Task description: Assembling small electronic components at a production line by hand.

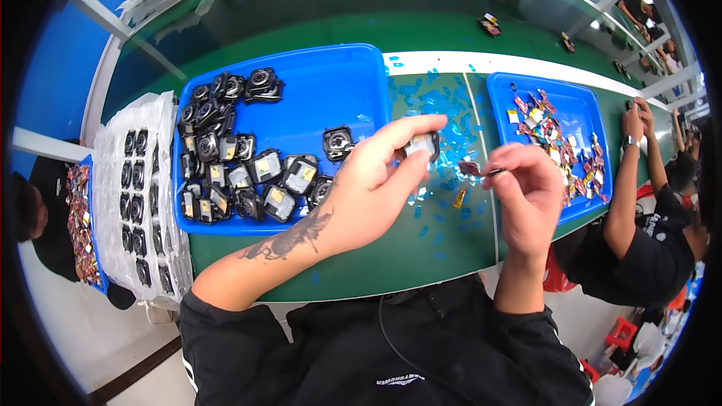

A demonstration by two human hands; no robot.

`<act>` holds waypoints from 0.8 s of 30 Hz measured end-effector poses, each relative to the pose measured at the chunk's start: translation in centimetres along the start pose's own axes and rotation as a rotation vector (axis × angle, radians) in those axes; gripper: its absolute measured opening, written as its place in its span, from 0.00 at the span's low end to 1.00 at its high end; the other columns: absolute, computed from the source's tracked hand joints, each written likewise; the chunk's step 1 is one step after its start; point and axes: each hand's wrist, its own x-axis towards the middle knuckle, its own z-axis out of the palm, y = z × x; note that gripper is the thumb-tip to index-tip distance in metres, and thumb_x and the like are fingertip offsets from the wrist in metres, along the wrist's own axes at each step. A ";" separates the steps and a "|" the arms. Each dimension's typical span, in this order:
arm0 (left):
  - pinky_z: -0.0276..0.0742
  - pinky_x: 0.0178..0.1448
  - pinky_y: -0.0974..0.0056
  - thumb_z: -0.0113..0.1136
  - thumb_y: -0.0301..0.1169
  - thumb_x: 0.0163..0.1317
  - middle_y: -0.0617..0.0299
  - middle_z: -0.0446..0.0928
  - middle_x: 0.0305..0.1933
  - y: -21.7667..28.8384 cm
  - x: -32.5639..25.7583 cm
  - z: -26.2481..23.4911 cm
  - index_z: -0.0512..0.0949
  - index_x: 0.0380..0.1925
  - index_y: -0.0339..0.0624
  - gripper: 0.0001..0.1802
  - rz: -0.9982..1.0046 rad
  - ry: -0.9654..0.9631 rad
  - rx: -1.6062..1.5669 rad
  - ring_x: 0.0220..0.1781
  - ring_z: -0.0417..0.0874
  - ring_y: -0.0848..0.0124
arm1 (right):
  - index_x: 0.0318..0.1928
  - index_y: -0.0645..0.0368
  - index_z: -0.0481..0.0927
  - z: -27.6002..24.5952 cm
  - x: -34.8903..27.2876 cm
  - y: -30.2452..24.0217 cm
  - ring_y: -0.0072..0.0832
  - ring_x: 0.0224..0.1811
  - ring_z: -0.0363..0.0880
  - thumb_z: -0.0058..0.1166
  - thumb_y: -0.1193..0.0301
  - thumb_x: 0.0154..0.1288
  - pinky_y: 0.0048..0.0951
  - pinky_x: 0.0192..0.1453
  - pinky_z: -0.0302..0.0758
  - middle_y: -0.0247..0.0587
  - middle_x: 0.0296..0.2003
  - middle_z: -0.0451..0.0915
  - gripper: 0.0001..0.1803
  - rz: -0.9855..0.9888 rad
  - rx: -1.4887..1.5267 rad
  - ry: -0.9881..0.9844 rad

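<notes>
Nearest, over the front edge of the green counter point(421, 256): left hand point(368, 188) raised, fingers point(410, 131) pinching a small square black module point(425, 144) by its sides, held up above the counter. Just beside it, right hand point(526, 195) with fingers pressed together on a thin dark tool point(489, 173), a small reddish flat part point(469, 168) at its tip, close to the module but not touching it.

Judged step: fitting or peeling a small piece at the module, tool and part being brought in. Next move, as a guess: needs a steady pinch on the module and a fine approach of the tool tip to its face; which face is meant cannot be told.

Below and beyond the hands: scattered blue film scraps point(429, 101) and one small yellow bit point(459, 198) on the counter.

Further left: blue tray point(331, 79) holding a heap of like black modules point(226, 158), mostly in its left half. Left of that, a clear blister tray point(139, 195) with black parts in rows.

Further right: second blue tray point(579, 105) with small red and yellow flat parts point(560, 143). Past it, another person's forearm point(624, 195) and black shirt.

Farthest: a few small parts point(489, 25) lying on the dark green belt behind.
</notes>
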 end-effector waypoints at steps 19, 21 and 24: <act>0.67 0.69 0.63 0.42 0.16 0.70 0.49 0.67 0.64 -1.4 -0.6 0.8 0.57 0.67 0.29 0.25 0.113 -0.146 0.025 0.67 0.71 0.67 | 0.33 0.60 0.83 5.2 1.1 -1.8 0.22 0.17 0.68 0.64 0.82 0.54 0.25 0.22 0.66 0.36 0.24 0.79 0.07 -0.137 -0.729 -0.010; 0.76 0.49 0.59 0.47 0.16 0.64 0.46 0.77 0.49 -2.5 -0.3 1.2 0.64 0.64 0.36 0.26 0.326 -0.020 0.082 0.46 0.84 0.59 | 0.33 0.60 0.83 5.2 1.1 -1.9 0.22 0.17 0.69 0.64 0.82 0.54 0.24 0.22 0.66 0.36 0.24 0.78 0.07 -0.125 -0.731 -0.008; 0.76 0.48 0.59 0.47 0.17 0.64 0.47 0.78 0.45 -2.4 -0.5 1.0 0.64 0.64 0.37 0.26 0.277 -0.038 0.131 0.43 0.84 0.59 | 0.33 0.59 0.83 4.8 1.3 -1.5 0.23 0.18 0.69 0.64 0.82 0.53 0.24 0.22 0.66 0.36 0.24 0.79 0.07 -0.104 -0.735 -0.042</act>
